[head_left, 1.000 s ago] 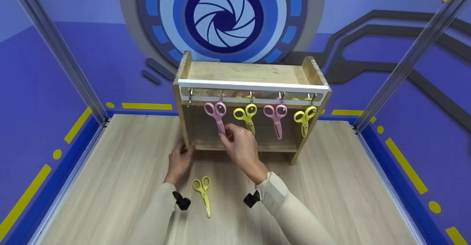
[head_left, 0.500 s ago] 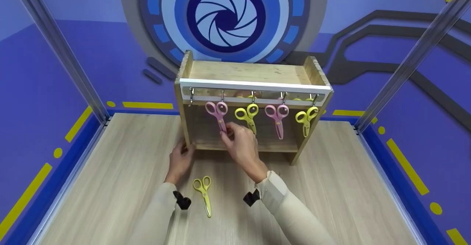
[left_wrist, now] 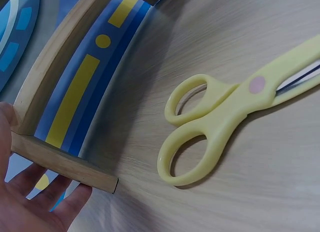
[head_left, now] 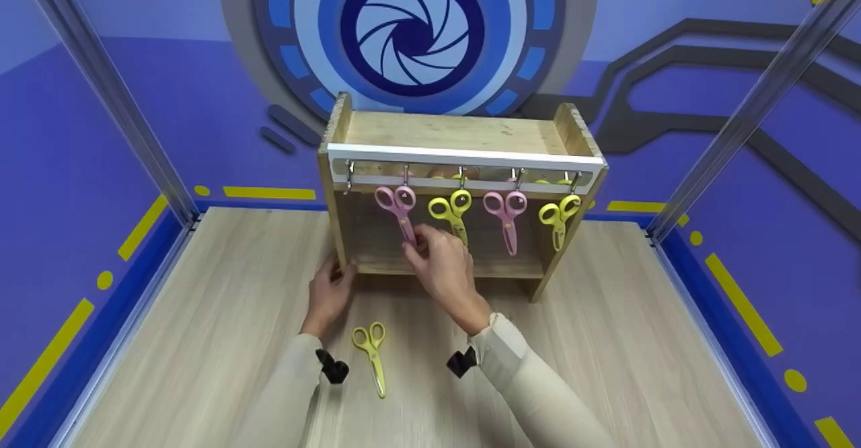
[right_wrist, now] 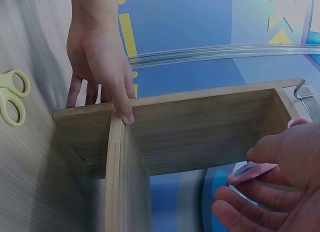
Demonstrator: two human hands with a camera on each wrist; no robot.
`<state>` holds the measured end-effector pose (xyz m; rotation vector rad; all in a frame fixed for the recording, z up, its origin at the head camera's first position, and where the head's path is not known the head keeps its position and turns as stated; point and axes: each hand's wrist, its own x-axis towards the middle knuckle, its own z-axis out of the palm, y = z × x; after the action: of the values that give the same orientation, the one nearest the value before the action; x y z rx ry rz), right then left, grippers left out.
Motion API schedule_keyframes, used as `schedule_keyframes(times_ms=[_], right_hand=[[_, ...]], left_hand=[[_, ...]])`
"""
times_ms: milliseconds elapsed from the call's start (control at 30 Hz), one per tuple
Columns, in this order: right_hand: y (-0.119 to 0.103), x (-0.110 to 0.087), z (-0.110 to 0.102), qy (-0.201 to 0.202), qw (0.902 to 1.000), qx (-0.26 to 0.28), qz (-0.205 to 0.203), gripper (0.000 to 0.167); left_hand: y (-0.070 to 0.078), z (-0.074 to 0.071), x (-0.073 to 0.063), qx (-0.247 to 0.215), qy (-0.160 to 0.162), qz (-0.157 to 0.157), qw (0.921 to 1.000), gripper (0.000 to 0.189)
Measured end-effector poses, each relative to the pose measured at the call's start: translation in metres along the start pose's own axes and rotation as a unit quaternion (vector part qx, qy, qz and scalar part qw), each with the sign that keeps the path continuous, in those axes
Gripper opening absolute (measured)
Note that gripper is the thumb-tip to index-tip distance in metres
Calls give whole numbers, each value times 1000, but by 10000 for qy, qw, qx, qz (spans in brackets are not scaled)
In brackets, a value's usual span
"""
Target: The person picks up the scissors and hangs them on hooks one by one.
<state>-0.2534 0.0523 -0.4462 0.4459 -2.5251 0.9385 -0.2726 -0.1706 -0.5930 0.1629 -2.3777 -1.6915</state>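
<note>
My right hand (head_left: 444, 266) pinches the lower blade end of pink scissors (head_left: 404, 221), which hang by one finger loop from a hook on the rail. In the right wrist view, the pink blade (right_wrist: 254, 172) sits between thumb and fingers. Down at the lower left of the wooden shelf (head_left: 340, 219), my left hand (head_left: 329, 296) grips the side panel, its thumb on the front edge and its fingers on the outer face. Yellow scissors (head_left: 377, 364) lie on the table between my forearms, handles toward the shelf; the left wrist view shows their handles (left_wrist: 225, 109) close up.
The white hook rail (head_left: 464, 155) runs across the shelf's upper front. Yellow scissors (head_left: 457, 220), another pink pair (head_left: 508, 222) and a further yellow pair (head_left: 557, 222) hang right of my right hand. The leftmost hook (head_left: 349, 177) bears nothing. Blue panels enclose the table.
</note>
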Motion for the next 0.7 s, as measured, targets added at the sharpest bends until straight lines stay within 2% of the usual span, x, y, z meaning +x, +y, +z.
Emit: schedule_keyframes(times_ms=[400, 700], right_hand=[[3, -2, 0, -93, 9999, -86, 38, 17], [6, -18, -5, -170, 9977, -646, 142, 43]], left_hand=[[1, 1, 0, 9, 7, -66, 10000, 54], [3, 0, 0, 80, -46, -160, 9998, 55]])
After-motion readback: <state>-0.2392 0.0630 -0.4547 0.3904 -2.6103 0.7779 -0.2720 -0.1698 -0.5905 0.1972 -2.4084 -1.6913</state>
